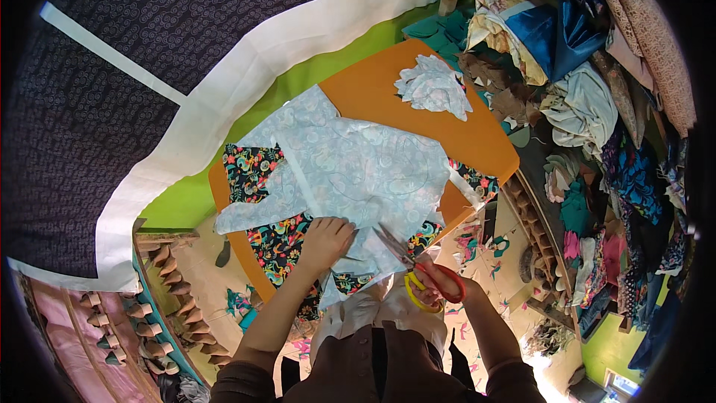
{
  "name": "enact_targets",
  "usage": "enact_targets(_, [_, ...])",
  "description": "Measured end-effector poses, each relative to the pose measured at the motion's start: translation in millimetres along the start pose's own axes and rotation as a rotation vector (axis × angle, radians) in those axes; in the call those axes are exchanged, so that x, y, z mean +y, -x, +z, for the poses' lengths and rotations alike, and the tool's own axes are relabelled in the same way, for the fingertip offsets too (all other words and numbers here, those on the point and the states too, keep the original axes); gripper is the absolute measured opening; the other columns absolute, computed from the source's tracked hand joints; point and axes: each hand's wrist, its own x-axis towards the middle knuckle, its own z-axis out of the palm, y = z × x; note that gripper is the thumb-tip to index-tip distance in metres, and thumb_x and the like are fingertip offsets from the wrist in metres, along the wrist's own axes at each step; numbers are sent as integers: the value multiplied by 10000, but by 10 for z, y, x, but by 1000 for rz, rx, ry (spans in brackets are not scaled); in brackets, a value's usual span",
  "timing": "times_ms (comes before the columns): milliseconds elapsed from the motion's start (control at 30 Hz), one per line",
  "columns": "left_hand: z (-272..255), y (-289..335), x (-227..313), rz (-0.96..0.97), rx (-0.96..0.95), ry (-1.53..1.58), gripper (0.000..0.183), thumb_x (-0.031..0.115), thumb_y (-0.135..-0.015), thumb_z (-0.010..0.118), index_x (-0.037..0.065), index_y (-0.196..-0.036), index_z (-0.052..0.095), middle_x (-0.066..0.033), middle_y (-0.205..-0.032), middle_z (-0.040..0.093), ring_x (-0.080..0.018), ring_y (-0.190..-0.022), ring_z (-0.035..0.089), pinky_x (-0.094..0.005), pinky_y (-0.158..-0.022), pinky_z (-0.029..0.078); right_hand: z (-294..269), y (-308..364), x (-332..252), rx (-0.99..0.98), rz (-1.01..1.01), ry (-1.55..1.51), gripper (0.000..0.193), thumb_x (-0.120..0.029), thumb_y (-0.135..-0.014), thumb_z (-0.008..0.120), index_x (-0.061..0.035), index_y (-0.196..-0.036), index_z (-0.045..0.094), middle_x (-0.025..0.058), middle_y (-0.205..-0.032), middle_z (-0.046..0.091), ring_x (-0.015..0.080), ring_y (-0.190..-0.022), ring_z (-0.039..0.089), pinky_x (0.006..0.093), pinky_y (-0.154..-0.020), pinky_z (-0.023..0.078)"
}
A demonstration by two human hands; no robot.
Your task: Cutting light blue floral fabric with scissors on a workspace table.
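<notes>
A pale bluish-white cloth point(373, 157) lies spread before me, showing the faded back of a print and faint drawn outlines. Around its edges a black fabric with a bright floral print point(253, 172) shows. My left hand point(327, 242) is closed on the near part of the pale cloth, its fingers pressed together by a folded flap. In my right hand point(440, 283) is a pair of scissors point(395, 245) with red and yellow handles. Their blades point up and left over the cloth and look slightly apart. Whether cloth lies between them I cannot tell.
An orange-brown table point(373, 78) carries the cloth and a jagged pile of pale cut pieces point(434, 88). Dark patterned fabric with a white border point(142, 52) hangs at the left. Heaped cloths point(582, 112) fill the right. Shoe-shaped forms point(171, 276) line racks; scraps litter the floor.
</notes>
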Motion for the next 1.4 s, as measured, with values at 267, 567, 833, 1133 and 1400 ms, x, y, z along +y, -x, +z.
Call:
enact_targets(267, [-75, -356, 70, -143, 80, 59, 95, 170, -759, 558, 88, -806, 568, -28, -687, 538, -199, -626, 520, -321, -592, 379, 65, -47, -193, 16, -249, -96, 669, -678, -778, 220, -38, -795, 412, -6, -570, 341, 75, -418, 302, 177, -394, 264])
enact_targets(567, [-173, -435, 291, -112, 124, 74, 88, 167, -757, 557, 86, -791, 565, -32, -695, 544, -194, -634, 526, -311, -587, 372, 63, -597, -473, 324, -283, -298, 403, -521, -829, 402, -130, -904, 334, 214, -988, 547, 79, -434, 363, 214, -391, 309])
enact_targets(833, [-70, -307, 248, -270, 182, 115, 105, 162, -776, 535, 62, -782, 565, -68, -705, 579, -233, -631, 545, -339, -565, 384, -131, -875, -759, 430, -645, -493, 214, -319, -824, 521, -149, -867, 398, 103, -886, 555, 74, -436, 362, 235, -435, 344])
enact_targets(1133, [-188, -274, 275, -482, 310, 143, 82, 134, -766, 545, 57, -780, 569, -76, -714, 577, -257, -637, 540, -355, -558, 385, -178, -749, -1211, 205, -607, -512, 184, -290, -849, 472, -128, -761, 469, 11, -651, 413, 79, -470, 387, 218, -458, 329])
enact_targets(1400, [-188, -382, 381, -571, 347, 286, 156, 180, -725, 620, 45, -792, 583, -83, -670, 557, -244, -612, 531, -346, -569, 383, -300, -1066, -1302, 430, -505, -207, 266, -41, -718, 628, -132, -779, 386, -23, -559, 400, 91, -411, 398, 247, -372, 345])
